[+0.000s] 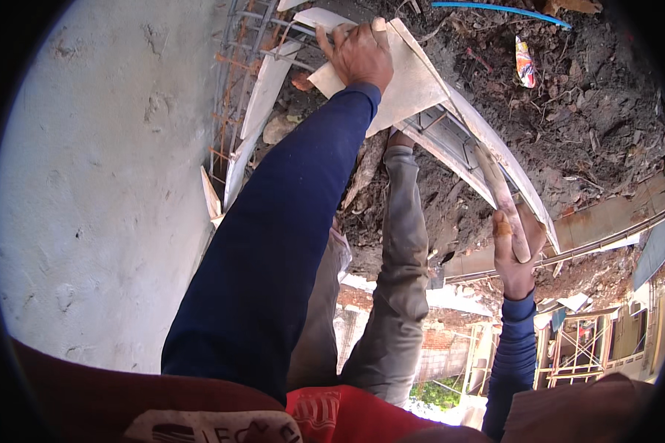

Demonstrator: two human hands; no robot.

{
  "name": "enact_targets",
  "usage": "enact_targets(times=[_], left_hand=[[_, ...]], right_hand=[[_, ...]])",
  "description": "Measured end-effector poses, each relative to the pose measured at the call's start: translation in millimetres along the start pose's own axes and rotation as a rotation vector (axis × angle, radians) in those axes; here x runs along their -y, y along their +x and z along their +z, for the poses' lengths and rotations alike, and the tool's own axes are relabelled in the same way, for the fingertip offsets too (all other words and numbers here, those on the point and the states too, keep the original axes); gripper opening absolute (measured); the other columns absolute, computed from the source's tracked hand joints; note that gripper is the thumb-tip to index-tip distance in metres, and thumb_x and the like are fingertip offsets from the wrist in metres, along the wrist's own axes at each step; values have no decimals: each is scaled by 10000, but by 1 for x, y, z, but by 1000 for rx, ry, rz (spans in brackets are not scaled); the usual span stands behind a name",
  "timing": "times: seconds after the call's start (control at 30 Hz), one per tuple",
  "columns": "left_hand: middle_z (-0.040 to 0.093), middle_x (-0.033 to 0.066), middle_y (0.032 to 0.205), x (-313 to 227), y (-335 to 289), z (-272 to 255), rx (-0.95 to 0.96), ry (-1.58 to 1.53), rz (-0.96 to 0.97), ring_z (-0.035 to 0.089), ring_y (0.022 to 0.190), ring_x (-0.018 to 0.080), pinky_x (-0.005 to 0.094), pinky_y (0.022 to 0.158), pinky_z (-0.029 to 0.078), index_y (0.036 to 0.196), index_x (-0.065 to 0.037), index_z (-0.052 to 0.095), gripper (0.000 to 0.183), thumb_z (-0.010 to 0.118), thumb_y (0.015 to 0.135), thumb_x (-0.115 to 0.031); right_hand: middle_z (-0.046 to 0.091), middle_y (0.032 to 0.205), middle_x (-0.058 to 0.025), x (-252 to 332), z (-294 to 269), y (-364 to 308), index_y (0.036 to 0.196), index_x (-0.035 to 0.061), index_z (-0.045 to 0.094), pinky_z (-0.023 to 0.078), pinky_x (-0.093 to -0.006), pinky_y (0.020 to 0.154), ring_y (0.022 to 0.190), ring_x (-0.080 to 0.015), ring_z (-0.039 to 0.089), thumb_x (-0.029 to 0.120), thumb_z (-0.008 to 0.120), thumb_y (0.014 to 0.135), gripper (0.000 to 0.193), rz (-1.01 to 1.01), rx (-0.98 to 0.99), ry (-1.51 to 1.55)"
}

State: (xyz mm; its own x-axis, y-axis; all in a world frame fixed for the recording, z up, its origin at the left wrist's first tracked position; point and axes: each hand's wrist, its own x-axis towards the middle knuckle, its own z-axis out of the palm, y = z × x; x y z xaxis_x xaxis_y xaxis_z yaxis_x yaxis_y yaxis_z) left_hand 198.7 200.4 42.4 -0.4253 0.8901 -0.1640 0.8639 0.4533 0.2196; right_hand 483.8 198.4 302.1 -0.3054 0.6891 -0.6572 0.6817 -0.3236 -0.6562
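My left hand point(358, 57) grips the upper part of a pale, flat board piece point(414, 85), its fingers bent over the far edge. This board lies across a narrow channel between two long boards, the outer one point(499, 151) running down toward my right. Inside the channel, grey steel bars point(443, 129) show. Farther right, my right hand point(519, 255) is closed around a worn, rounded wooden handle point(499, 188), with the thumb along it. The handle's upper end lies against the channel, and I cannot make out any tool head.
A rough grey wall point(111, 170) fills the left side, beside a rusty rebar cage point(233, 88) and upright boards point(266, 92). Dark soil point(569, 133) with debris, a blue tube point(502, 9) and a colourful wrapper point(524, 63) lies ahead. My trousered leg point(399, 244) stands below the channel.
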Motion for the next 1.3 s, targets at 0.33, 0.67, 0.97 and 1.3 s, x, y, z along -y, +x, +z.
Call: enact_targets(times=[0.33, 0.67, 0.97, 1.3], left_hand=[[752, 87, 963, 5, 7, 2, -4, -6, 24, 589, 1161, 271, 592, 1220, 171, 982, -69, 764, 306, 562, 1005, -297], [752, 78, 1022, 8, -4, 5, 25, 88, 39, 587, 1168, 253, 588, 1230, 153, 999, -74, 770, 308, 603, 979, -332], [757, 87, 952, -5, 19, 8, -17, 22, 35, 593, 1146, 273, 602, 1205, 185, 970, -79, 775, 356, 533, 1023, -336], [763, 64, 939, 1, 11, 7, -23, 57, 61, 584, 1162, 262, 606, 1219, 163, 1003, -88, 773, 324, 562, 1011, -334]], right_hand=[[676, 772, -112, -4, 15, 21, 1147, 37, 719, 452, -323, 524, 569, -155, 586, 164, 555, 1018, 245, -28, 26, -102], [612, 693, -109, -12, 67, 72, 1068, 21, 689, 437, -323, 536, 552, -156, 551, 85, 686, 941, 142, -67, -58, 61], [643, 759, -129, -23, 77, 116, 966, 0, 676, 450, -318, 550, 571, -192, 574, 134, 689, 956, 135, -177, -119, 79], [603, 698, -52, -27, 39, 35, 1103, 3, 719, 394, -313, 517, 588, -104, 522, 167, 607, 1022, 214, -66, -37, -31]])
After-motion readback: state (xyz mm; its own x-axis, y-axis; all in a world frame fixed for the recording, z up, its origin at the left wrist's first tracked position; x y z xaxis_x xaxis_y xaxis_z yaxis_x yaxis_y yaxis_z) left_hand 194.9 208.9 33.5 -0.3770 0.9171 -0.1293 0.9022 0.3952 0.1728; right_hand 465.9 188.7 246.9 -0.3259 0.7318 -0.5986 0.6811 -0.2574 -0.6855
